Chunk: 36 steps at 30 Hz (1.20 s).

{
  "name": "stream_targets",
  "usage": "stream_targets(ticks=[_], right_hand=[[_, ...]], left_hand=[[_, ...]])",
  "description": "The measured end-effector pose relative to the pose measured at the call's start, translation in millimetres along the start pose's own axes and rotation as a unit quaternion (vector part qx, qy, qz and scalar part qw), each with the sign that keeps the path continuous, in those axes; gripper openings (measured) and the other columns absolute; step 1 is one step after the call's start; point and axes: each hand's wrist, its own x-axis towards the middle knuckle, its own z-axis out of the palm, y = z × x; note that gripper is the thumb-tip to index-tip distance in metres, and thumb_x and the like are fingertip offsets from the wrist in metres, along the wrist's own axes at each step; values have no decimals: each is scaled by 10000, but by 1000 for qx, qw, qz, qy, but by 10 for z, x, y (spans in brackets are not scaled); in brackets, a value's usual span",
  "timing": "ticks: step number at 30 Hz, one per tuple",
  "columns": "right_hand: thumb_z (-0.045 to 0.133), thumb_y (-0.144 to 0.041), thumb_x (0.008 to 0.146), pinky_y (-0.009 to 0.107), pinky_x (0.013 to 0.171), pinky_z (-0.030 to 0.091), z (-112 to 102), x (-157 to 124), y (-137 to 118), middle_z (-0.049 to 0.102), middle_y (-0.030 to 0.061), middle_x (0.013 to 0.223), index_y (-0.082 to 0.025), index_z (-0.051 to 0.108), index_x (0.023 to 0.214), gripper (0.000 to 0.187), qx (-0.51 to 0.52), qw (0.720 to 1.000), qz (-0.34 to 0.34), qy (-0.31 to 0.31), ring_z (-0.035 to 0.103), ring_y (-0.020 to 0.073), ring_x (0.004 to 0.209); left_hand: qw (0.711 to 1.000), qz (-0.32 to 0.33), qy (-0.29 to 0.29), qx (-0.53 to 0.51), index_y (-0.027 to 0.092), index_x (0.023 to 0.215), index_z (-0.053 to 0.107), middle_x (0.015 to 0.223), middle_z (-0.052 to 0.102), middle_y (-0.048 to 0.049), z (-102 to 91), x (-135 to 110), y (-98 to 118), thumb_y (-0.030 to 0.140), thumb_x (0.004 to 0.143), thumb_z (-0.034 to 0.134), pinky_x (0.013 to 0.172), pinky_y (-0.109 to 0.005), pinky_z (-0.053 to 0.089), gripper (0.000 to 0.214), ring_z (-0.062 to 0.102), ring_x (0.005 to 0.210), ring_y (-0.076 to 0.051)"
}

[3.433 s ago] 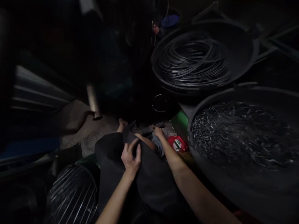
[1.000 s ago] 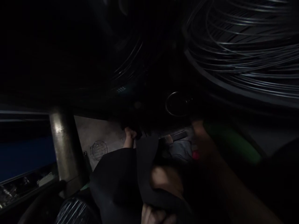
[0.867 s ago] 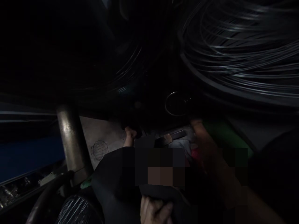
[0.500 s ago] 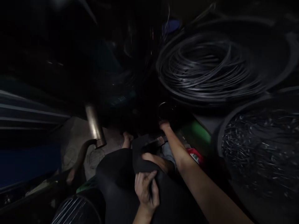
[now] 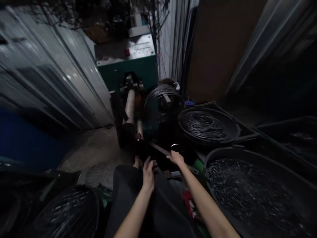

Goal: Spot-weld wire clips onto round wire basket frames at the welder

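Observation:
My right hand reaches forward with its fingers closed around the near end of a long flat bar. The bar runs left into the dark below the machine, where its far end is lost. My left hand is raised over the dark cloth on my lap, fingers stretched out and somewhat apart, with nothing seen in them. A shiny round rim lies just beyond my right hand. A green machine stands ahead, with a pale cylinder coming out of its front.
To the right are a tub of coiled wire and a large tub of small metal pieces. A container of straight metal lengths sits at the lower left. Corrugated metal sheeting rises at the left.
The view has tilted up and pulled back, bringing the machine into sight. My left hand has lifted forward off the lap and its curled fingers have straightened. My right hand stays reached forward.

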Motion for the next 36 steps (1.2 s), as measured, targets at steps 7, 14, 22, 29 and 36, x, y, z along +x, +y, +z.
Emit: stream_targets(ticks=[7,14,22,29,36], right_hand=[[335,-369,945,220,754,460,-291,-1035,196,691,49,993,-256,651,1037,348,-12,996,-67,60,646,170,945],[299,-390,950,446,876,426,-988,-785,330,624,191,1117,-199,541,1250,430,-81,985,31,147,592,301,1048],[455,-437,882,378,872,473,-904,-1508,277,593,116,1226,-264,402,1393,542,-148,950,-260,92,590,266,1052],[298,-405,926,269,460,455,-302,-2138,384,625,48,762,-352,225,1461,542,-176,921,-325,121,628,183,590],[376,-448,918,234,399,411,-922,-1693,33,635,13,799,-346,256,1450,555,-187,914,-299,200,621,155,569]], left_hand=[[969,-164,-83,-168,108,1112,517,1032,632,-161,802,-38,37,354,828,603,827,-369,503,386,647,914,-224],[937,-234,-81,-246,198,1176,465,1250,540,-163,557,-513,-232,323,915,436,860,-506,482,291,626,1021,-271],[927,-168,-37,-332,208,1068,481,1302,522,-133,91,-825,68,301,924,428,937,-474,446,179,500,1221,-253],[940,-59,-90,-324,164,1057,523,1165,597,-124,-432,-438,949,394,953,331,959,-492,426,317,573,1111,-241],[947,76,23,-311,146,1098,533,927,661,-56,-409,692,1980,223,968,320,829,-247,469,261,631,747,-92]])
